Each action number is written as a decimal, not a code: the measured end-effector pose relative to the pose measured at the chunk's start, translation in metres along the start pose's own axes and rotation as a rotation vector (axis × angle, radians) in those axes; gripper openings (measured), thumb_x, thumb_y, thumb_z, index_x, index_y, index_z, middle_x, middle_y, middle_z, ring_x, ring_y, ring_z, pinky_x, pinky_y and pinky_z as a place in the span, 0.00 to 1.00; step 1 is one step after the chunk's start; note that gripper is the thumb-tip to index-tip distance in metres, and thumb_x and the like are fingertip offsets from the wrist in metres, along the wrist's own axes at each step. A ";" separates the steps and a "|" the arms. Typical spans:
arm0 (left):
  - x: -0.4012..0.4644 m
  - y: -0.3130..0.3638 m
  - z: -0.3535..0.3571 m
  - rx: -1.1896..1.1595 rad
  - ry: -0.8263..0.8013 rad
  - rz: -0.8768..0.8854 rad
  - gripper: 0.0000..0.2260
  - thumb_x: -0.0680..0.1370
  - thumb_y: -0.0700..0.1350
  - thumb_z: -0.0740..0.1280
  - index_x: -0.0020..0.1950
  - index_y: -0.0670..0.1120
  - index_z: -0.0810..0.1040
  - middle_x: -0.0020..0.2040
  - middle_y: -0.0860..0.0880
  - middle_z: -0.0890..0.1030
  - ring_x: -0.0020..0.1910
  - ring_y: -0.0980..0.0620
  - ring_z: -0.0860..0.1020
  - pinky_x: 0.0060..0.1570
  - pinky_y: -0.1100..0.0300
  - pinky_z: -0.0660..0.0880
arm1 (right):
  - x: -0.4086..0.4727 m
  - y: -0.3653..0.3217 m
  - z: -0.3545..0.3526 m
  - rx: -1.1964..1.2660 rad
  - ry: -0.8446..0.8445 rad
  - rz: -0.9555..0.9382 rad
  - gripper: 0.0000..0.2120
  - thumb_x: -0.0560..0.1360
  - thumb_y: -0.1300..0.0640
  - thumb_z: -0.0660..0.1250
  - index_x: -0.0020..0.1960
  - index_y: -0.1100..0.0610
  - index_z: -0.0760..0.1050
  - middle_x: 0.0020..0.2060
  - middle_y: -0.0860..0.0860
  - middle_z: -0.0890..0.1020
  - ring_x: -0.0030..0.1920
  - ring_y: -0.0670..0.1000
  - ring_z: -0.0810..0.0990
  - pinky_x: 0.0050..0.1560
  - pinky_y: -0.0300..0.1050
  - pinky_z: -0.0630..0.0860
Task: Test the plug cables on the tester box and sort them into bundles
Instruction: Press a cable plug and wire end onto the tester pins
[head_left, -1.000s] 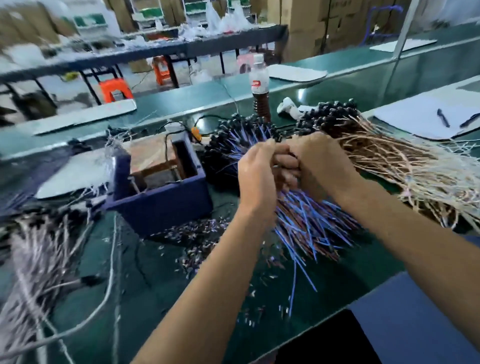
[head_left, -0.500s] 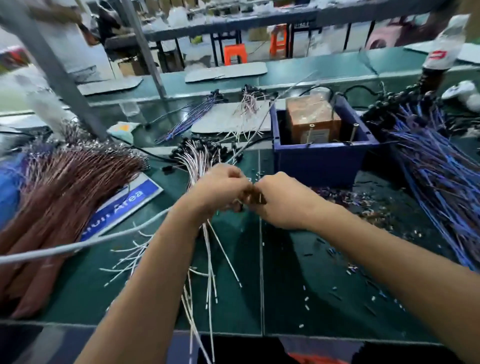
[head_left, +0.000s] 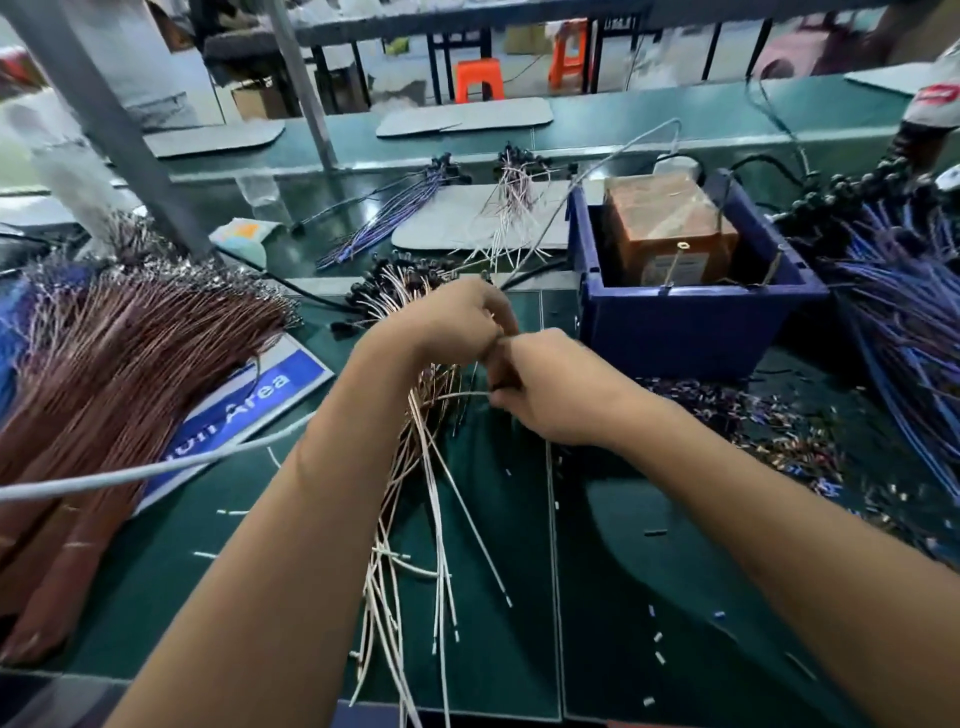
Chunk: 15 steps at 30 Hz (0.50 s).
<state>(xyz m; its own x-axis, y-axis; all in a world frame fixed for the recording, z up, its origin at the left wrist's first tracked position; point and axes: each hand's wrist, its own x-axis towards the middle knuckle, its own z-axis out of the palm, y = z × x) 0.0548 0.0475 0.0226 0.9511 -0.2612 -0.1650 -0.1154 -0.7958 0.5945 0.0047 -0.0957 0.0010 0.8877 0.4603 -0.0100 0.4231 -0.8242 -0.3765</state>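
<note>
Beneath the gripping hands, a dark green mat (head_left: 498, 597) is showing a smooth, faintly glossy face. The pale cables (head_left: 431, 519) trailing from the grip are looking plastic-sheathed and sleek. Right of the grip, a blue plastic bin (head_left: 691, 322) is holding a box (head_left: 670, 228) wrapped in shiny film.

Two hands (head_left: 457, 322) (head_left: 550, 387) — one blue tester box (head_left: 691, 317), two orange stools (head_left: 479, 79) (head_left: 569, 57) — one bottle (head_left: 932, 122)
</note>
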 end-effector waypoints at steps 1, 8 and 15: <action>-0.002 0.000 0.000 -0.111 -0.029 0.001 0.13 0.78 0.31 0.63 0.46 0.45 0.83 0.43 0.44 0.84 0.40 0.50 0.80 0.40 0.57 0.79 | -0.002 0.000 -0.005 0.014 0.047 0.008 0.02 0.79 0.57 0.69 0.49 0.54 0.76 0.49 0.57 0.83 0.50 0.62 0.82 0.50 0.53 0.80; -0.021 0.009 0.003 -0.559 -0.054 0.108 0.10 0.85 0.44 0.61 0.47 0.44 0.78 0.34 0.52 0.82 0.33 0.54 0.80 0.40 0.58 0.76 | -0.023 -0.001 -0.029 0.130 0.514 0.002 0.08 0.79 0.59 0.66 0.55 0.60 0.81 0.48 0.56 0.85 0.49 0.57 0.83 0.52 0.51 0.79; -0.048 0.056 0.011 -0.619 0.247 0.329 0.10 0.75 0.44 0.65 0.33 0.49 0.78 0.28 0.49 0.67 0.28 0.52 0.62 0.28 0.59 0.56 | -0.050 0.009 -0.054 0.430 0.994 -0.122 0.08 0.81 0.59 0.68 0.59 0.60 0.76 0.41 0.48 0.79 0.38 0.47 0.77 0.44 0.39 0.77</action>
<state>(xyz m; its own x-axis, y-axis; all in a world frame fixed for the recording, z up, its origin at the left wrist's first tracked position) -0.0004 0.0094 0.0557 0.9405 -0.2443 0.2363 -0.2921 -0.2255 0.9294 -0.0257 -0.1438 0.0486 0.6760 -0.1010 0.7300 0.5907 -0.5179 -0.6187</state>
